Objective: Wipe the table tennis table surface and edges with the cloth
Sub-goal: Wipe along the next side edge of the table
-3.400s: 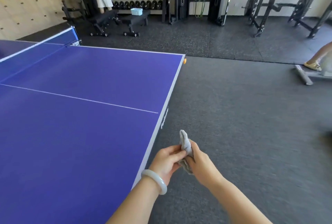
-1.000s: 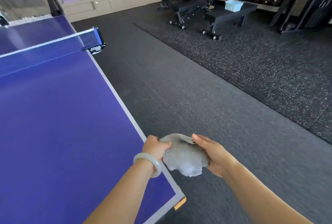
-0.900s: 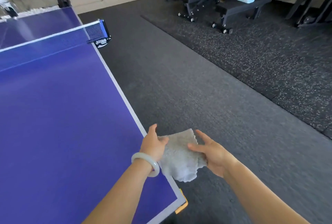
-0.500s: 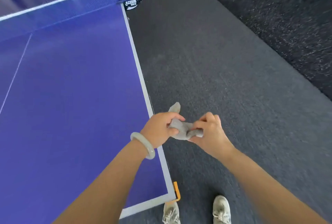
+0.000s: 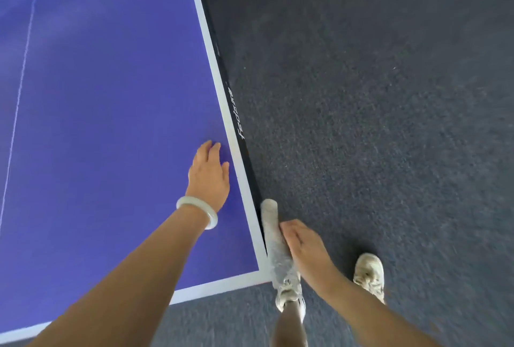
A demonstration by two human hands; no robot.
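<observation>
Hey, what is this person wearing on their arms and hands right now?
The left forearm and right forearm are bare, with no sleeves in view. A smooth, pale, round bangle circles the left wrist. The left hand and right hand are ungloved, and the right wrist wears nothing.

Left hand (image 5: 209, 177) flat, palm down, fingers straight and close together, reaching farther out. Right hand (image 5: 304, 248) nearer, to the right; fingers straight, palm facing left, pressing sideways. Hands apart.

1 head-worn wide-angle camera looked almost straight down from close above the bench (image 5: 111, 124) corner, taking in the floor (image 5: 389, 96) and the wearer's shoes (image 5: 370, 274).
</observation>
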